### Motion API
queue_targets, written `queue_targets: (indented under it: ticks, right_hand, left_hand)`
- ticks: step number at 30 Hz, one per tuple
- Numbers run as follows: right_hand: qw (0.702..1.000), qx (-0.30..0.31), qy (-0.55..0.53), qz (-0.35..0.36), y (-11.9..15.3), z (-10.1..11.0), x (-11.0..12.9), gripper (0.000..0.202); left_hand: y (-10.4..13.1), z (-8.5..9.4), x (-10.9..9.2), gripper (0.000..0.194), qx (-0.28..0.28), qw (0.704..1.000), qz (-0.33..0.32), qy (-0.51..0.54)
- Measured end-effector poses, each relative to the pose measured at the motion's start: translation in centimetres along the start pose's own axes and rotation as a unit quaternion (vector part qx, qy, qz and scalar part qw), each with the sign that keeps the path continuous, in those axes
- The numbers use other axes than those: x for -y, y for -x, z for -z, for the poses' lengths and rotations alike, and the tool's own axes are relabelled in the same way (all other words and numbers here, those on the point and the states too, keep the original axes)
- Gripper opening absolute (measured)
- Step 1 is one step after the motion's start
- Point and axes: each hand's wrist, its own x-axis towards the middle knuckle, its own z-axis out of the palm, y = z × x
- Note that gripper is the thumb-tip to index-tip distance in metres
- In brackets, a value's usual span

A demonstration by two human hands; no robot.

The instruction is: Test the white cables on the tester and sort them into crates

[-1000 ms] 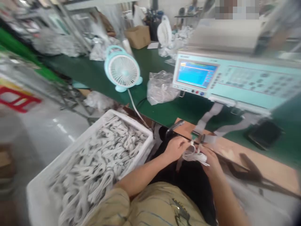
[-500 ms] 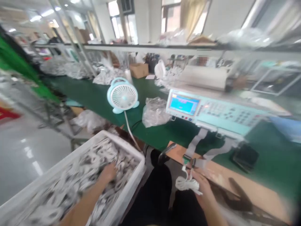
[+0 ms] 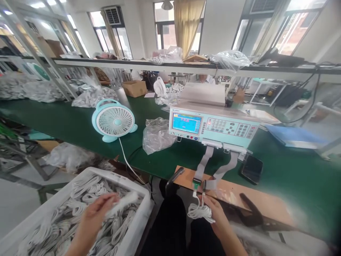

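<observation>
A white coiled cable [image 3: 200, 212] is pinched near one end by the right hand [image 3: 217, 217], apparently to steady it beneath the grey flat ribbon leads [image 3: 205, 160] of a pale-blue boxed instrument [image 3: 213, 124]. The left hand [image 3: 93, 213] is held over a white plastic bin [image 3: 147, 199]; a blurred white bundle [image 3: 126, 200] is seen at its fingertips, grip uncertain. The bin is placed alongside, presumably for reach. On the green surface [image 3: 160, 167], a light-blue round fan [image 3: 115, 121] is stood; yellow-curtained windows [image 3: 188, 25] are seen behind.

cable bundles [image 3: 89, 193] in bin [image 3: 141, 220], left | fan [image 3: 117, 121] left of instrument [image 3: 218, 124], on bench [image 3: 66, 126] | phone [image 3: 252, 169] right of ribbon cables [image 3: 229, 166]
</observation>
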Motion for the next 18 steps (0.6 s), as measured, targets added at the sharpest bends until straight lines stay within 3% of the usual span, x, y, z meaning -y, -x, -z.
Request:
queue_targets:
  ticks: [2, 4, 7, 9, 12, 18]
  right_hand:
    - [1.0, 0.014, 0.009, 0.013, 0.5, -0.1, -0.1, 0.027]
    - [0.999, 0.026, 0.022, 0.036, 1.0, -0.3, -0.2, 0.024]
    - [0.997, 0.021, 0.042, 0.061, 1.1, -0.2, -0.4, 0.023]
    - [0.997, 0.021, 0.045, 0.059, 0.9, -0.1, -0.5, 0.024]
    - [0.997, 0.032, 0.044, 0.046, 0.4, 0.1, -0.4, 0.026]
    - [0.998, 0.044, 0.043, 0.031, 0.3, -0.1, 0.0, 0.029]
  left_hand:
    - [2.0, -3.7, -3.7, 0.033, 0.155, 0.988, -0.002, 0.015]
    - [4.0, -8.2, -6.7, 0.034, 0.292, 0.956, -0.029, 0.028]
    - [5.8, -14.5, -9.3, 0.037, 0.405, 0.91, -0.068, 0.051]
    - [6.1, -17.6, -10.0, 0.038, 0.433, 0.894, -0.088, 0.069]
    - [5.9, -20.4, -10.0, 0.044, 0.441, 0.885, -0.105, 0.101]
    - [5.5, -22.0, -8.9, 0.036, 0.443, 0.88, -0.065, 0.161]
